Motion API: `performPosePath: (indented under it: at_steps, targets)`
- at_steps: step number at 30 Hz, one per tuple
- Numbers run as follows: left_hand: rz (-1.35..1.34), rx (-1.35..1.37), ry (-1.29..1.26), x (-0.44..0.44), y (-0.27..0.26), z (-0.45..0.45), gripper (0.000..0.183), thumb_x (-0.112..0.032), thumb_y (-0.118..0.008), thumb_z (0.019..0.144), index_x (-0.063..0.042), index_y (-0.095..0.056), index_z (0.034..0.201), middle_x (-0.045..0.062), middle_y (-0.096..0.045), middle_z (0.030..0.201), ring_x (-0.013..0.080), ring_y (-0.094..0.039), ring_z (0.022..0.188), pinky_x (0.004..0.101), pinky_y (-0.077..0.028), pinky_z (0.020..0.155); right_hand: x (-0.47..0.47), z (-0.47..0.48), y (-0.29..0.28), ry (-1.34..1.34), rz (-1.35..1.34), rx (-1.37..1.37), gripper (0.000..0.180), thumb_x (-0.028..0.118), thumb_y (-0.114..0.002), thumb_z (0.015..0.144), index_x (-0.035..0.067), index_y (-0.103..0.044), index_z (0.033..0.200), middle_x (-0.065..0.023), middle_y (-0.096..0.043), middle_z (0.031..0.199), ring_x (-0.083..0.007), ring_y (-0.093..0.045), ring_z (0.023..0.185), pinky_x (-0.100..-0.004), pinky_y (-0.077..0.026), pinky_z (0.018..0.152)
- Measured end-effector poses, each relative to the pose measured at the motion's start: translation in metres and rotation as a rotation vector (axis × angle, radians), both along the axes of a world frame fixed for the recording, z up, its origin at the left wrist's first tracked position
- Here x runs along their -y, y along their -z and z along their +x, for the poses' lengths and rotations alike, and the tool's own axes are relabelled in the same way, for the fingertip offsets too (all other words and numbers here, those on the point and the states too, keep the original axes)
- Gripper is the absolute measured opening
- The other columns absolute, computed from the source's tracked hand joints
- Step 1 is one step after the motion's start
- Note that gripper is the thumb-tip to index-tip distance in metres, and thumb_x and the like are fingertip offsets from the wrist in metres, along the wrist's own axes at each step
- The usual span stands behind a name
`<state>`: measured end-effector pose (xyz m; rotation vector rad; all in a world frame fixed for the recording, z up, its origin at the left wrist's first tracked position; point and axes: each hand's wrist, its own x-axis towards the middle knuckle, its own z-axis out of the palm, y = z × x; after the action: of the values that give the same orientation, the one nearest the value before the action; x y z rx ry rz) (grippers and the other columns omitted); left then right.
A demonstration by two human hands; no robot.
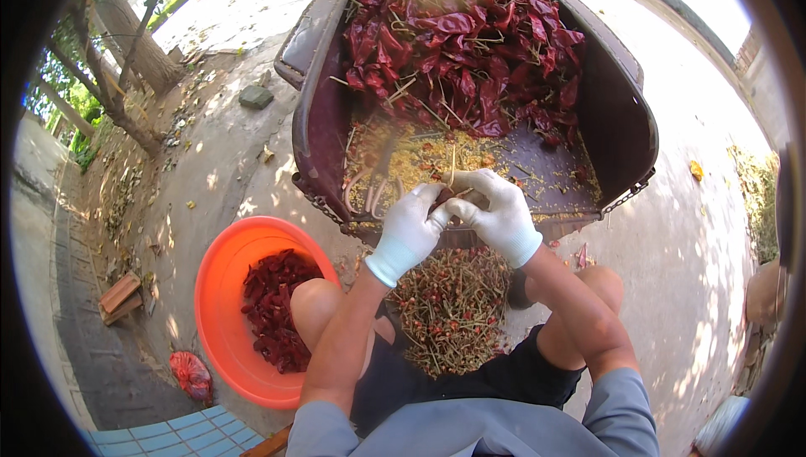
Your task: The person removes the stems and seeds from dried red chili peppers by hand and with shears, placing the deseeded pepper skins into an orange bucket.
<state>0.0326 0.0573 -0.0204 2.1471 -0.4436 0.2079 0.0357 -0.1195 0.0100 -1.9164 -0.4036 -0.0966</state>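
Both my hands wear white knit gloves and meet at the front edge of a dark maroon cart bed (630, 123). My left hand (412, 224) grips a dark red dried chili pepper (442, 197). Touching the same pepper from the right, my right hand (494, 205) pinches at its stem (453, 164), which points up. Dried red peppers (466, 60) with stems fill the back of the bed, and yellow seeds (409, 148) lie scattered in front of them. Below my hands is a pile of stems (453, 312) on the ground between my legs.
An orange plastic basin (217, 331) holding red pepper pieces (277, 312) stands by my left knee. Chains (626, 197) hang at the bed's front corners. A red plastic bag (191, 376), bricks (119, 298) and a stone (255, 97) lie to the left, near tree trunks (135, 35).
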Motion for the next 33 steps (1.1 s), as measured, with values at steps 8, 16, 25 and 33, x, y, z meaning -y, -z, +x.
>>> performPosePath:
  at_steps: [8, 16, 25, 33]
  targets:
    - [0.101, 0.104, 0.025, -0.003, 0.002, -0.008, 0.024, -0.022, -0.063, 0.094, 0.001, -0.062, 0.101, 0.02, -0.061, 0.087, 0.0414, -0.061, 0.081, 0.0442, -0.05, 0.069, -0.007, 0.0, 0.004, 0.055, -0.129, 0.261, 0.015, 0.007, -0.074, 0.081, 0.004, -0.074, 0.096, -0.0105, -0.071, 0.087, -0.0227, -0.07, 0.074, -0.0322, -0.056, 0.066]
    - [-0.234, -0.039, 0.094, -0.008, -0.013, -0.011, 0.021, -0.017, -0.064, 0.095, 0.002, -0.065, 0.103, 0.01, -0.062, 0.086, 0.0183, -0.061, 0.077, 0.0313, -0.049, 0.071, 0.0, 0.014, 0.0, -0.068, 0.821, -0.742, 0.022, 0.015, -0.065, 0.097, 0.0, -0.066, 0.112, -0.0016, -0.065, 0.082, -0.0093, -0.061, 0.067, -0.0248, -0.053, 0.063]
    - [-0.908, -0.446, 0.069, -0.02, -0.02, -0.013, 0.02, -0.021, -0.06, 0.097, -0.002, -0.064, 0.101, 0.006, -0.065, 0.09, 0.0131, -0.062, 0.078, 0.0272, -0.049, 0.074, 0.066, 0.099, 0.023, 0.354, -0.723, 0.063, 0.028, 0.003, -0.058, 0.087, 0.013, -0.074, 0.107, -0.0129, -0.071, 0.109, -0.0322, -0.068, 0.1, -0.0392, -0.052, 0.091]
    - [-0.871, -0.565, 0.052, -0.015, -0.022, -0.013, 0.015, -0.003, -0.06, 0.094, -0.002, -0.059, 0.109, 0.01, -0.066, 0.094, 0.0189, -0.067, 0.087, 0.0319, -0.054, 0.083, 0.058, 0.147, 0.085, 0.49, -0.977, 0.325, 0.039, 0.006, -0.058, 0.085, 0.016, -0.066, 0.122, -0.0108, -0.065, 0.123, -0.0328, -0.061, 0.111, -0.0453, -0.053, 0.089]
